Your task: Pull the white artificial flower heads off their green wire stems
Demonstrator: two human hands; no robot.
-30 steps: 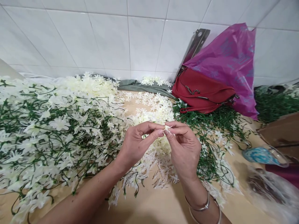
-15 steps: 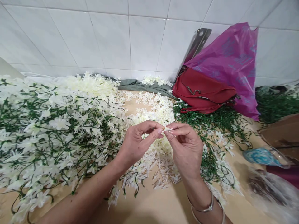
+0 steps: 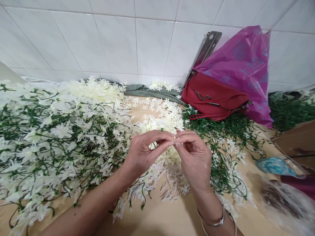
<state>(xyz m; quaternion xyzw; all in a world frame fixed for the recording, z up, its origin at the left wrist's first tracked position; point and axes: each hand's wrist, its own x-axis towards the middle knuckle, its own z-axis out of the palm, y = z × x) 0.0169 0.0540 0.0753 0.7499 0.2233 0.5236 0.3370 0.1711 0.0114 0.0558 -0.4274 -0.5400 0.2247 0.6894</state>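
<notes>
One tiny, slender white piece

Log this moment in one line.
left hand: pinching small thin white piece; right hand: pinching same piece; at left: white flowers on green stems

Heaped white, green-stemmed artificial flowers are lying across a tan work surface beside a glossy white tiled wall, suggesting a craft workshop.

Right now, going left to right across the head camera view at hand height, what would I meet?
Heap of stemmed white flowers, left hand, small white piece, right hand, tangle of green stems, blue patterned item.
</notes>
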